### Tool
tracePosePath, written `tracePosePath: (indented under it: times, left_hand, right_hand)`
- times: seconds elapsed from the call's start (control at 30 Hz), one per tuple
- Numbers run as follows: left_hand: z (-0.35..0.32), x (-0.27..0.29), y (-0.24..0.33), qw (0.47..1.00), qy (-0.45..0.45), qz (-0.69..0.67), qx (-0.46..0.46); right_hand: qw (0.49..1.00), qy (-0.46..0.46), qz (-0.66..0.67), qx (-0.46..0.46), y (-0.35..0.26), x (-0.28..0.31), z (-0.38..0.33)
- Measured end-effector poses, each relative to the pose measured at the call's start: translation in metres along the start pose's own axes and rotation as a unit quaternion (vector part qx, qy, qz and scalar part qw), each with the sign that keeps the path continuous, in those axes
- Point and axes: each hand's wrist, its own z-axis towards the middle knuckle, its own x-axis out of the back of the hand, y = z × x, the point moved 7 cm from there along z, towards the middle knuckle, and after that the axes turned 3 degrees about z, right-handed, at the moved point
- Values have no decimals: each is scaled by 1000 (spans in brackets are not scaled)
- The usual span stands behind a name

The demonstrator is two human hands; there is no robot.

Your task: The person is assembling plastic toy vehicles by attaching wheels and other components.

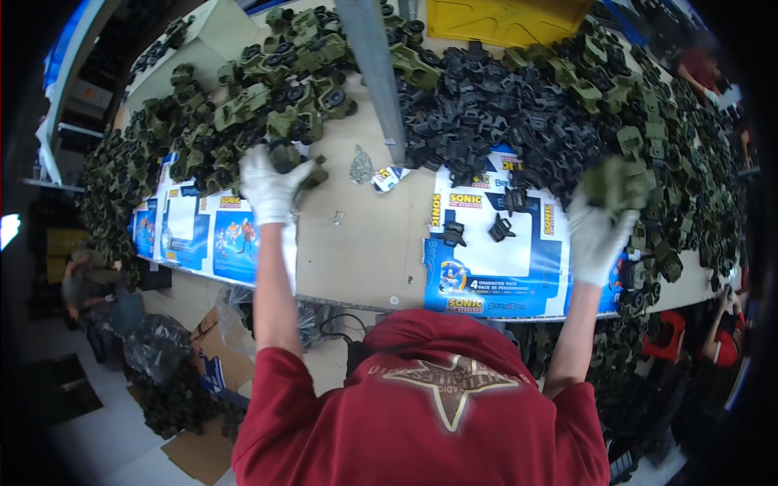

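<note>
My left hand (pixel 271 185), in a white glove, reaches to the near edge of the left heap of green toy vehicles (pixel 243 109). Its thumb stands well apart from the fingers, beside a dark green toy vehicle (pixel 285 155). On the right, my gloved right hand (pixel 598 239) grips a green toy vehicle (pixel 617 185), slightly blurred, above the table. Between the hands lies a big pile of small black plastic parts (pixel 494 109). Three loose black parts, among them one black part (pixel 502 228), rest on a blue and white printed cardboard sheet (pixel 494 251).
A grey metal post (pixel 371 77) rises from the table (pixel 340 251) between the heaps. Another printed sheet (pixel 186 212) lies at left. A small pile of tiny silvery pieces (pixel 361 165) sits near the post. Behind stands a yellow bin (pixel 506 20). Other people are at the far right and left.
</note>
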Motion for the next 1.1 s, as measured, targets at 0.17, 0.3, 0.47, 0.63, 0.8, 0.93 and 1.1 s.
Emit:
tracePosePath:
  times: [0.17,0.3,0.47,0.63,0.8,0.93,1.1]
  left_hand:
    - [30,-31,-62,934,-254,251,-28]
    - [28,-47,-66,953,-218,211,-26]
    - [-6,-5,-4,969,-245,15,-40]
    - [-77,-13,41,860,-426,-280,-6]
    - [-170,-72,77,495,-535,-645,231]
    - [-229,-124,85,379,-564,-688,254]
    - [-225,-65,158,295,-568,-743,196]
  right_hand:
    - [934,45,-352,37,-10,69,30]
    - [470,12,-873,-128,111,121,-13]
    - [345,-23,-932,-105,125,137,-40]
    - [792,179,-550,-196,100,192,-71]
    - [759,240,-544,-264,65,214,-94]
    - [509,-12,-861,-4,58,141,-83]
    - [361,-139,-918,-84,100,157,-88]
